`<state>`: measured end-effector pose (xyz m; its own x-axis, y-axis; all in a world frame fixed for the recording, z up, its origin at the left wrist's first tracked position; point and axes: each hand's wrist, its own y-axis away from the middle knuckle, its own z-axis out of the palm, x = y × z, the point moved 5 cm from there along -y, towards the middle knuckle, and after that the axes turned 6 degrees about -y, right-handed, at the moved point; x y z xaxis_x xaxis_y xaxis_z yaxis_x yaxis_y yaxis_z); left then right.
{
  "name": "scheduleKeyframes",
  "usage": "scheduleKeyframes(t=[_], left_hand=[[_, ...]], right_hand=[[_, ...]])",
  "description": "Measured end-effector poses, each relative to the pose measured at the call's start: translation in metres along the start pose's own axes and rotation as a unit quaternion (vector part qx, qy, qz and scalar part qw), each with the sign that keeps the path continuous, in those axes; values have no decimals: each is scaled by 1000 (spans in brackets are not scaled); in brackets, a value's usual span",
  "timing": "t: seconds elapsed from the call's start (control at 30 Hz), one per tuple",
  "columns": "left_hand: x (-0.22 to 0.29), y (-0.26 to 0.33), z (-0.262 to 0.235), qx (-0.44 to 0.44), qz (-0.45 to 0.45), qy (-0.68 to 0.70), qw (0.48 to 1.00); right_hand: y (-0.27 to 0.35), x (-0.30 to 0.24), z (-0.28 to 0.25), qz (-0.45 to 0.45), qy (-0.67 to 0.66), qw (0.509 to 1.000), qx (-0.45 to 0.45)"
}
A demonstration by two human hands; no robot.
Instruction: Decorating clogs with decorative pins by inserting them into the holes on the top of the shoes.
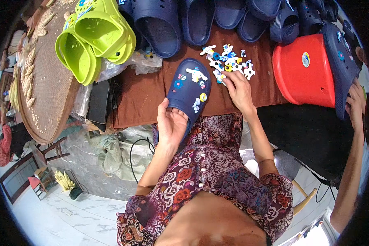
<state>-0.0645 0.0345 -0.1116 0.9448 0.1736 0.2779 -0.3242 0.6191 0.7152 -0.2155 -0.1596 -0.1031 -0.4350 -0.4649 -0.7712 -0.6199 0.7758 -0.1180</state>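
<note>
Navy foam clog [184, 96] sits in my left hand [171, 127], directly ahead of my body, over the near part of the brown cloth [139, 100]; its toe points away from me, heel end toward me; my left fingers are tucked into the foot opening, palm up, thumb along the outer left side, so that hand is holding the clog; I cannot tell if the clog also rests on the cloth; its upper carries a white long-eared figure, a blue flower, swirl shapes and a yellow round piece; my right hand [240, 91] is to the right of the clog, apart from it, at the near edge of a loose pile of small charms [233, 60], mostly white, blue and yellow; right fingers are bent, thumb and index a little apart, tips at a white-and-blue charm [219, 77]; cannot tell whether they grip it; beyond the clog, a row of navy clogs [158, 28]; lime-green clogs [78, 57] farther left, near a woven tray [49, 92]; a red tub [299, 80] stands right of the pile, and beside it another person's hand [356, 102] is at another navy clog [336, 61].
</note>
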Motion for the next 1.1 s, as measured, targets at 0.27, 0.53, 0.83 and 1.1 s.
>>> scheduleKeyframes(t=[0.27,0.53,0.83,1.1], left_hand=[[0,-1,-3,-4,-6,11,1000],[1,0,-1,3,-5,18,1000],[-2,0,3,-35,-16,23,999],[-4,4,20,-77,-1,-9,997]], right_hand=[[8,14,-17,35,22,999,22],[16,12,-5,35,4,999,-20],[5,-7,-15,126,-149,980,-33],[-12,-101,29,0,-218,960,-175]])
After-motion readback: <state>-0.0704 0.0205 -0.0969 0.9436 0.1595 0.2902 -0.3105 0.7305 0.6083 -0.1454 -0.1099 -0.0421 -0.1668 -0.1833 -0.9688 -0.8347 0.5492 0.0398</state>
